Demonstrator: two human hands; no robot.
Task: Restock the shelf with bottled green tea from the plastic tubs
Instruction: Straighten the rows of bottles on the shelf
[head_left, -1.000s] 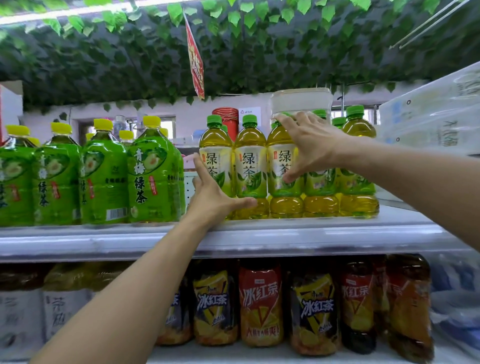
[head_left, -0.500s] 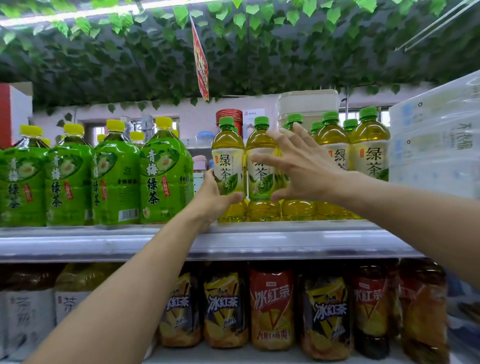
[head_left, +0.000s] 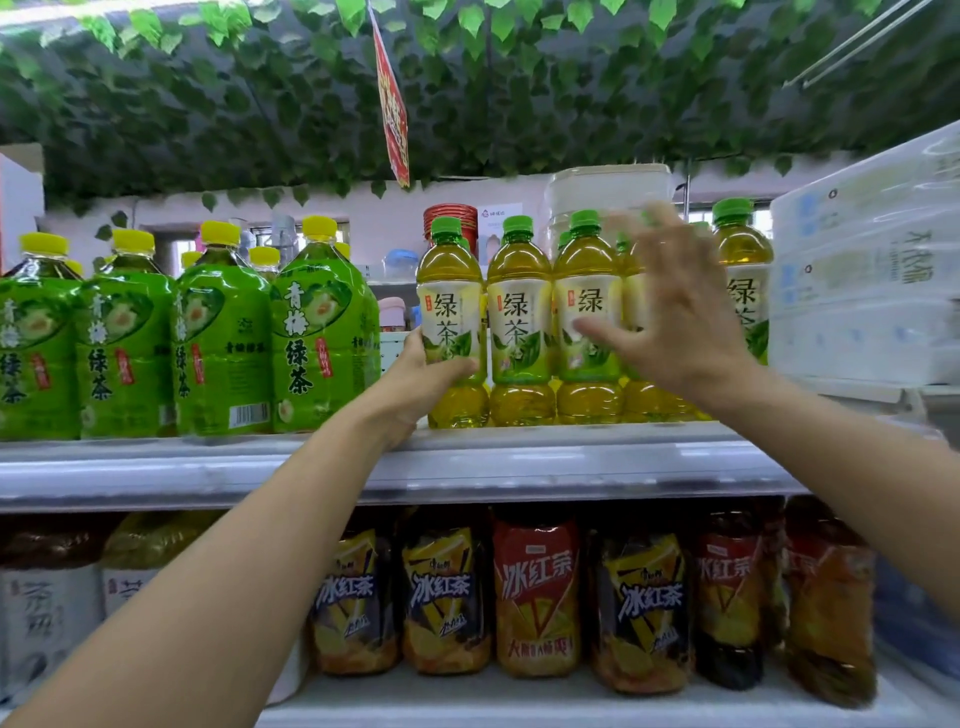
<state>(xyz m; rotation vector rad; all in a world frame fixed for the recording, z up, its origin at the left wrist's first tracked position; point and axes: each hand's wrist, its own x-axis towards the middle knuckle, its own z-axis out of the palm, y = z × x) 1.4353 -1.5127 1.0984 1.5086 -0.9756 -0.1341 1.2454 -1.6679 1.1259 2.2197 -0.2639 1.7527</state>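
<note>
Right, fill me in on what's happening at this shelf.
A person is stocking bottled green tea on the upper shelf. The left hand grips the leftmost green-capped bottle low on its body, standing at the shelf's front edge. The right hand is open and blurred, fingers spread in front of the bottles further right, holding nothing. Big yellow-capped bottles stand to the left; iced tea bottles fill the shelf below.

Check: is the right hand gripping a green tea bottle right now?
No, the right hand is spread open in front of the green tea bottles, fingers straight and curled round none; it is motion-blurred.
</note>
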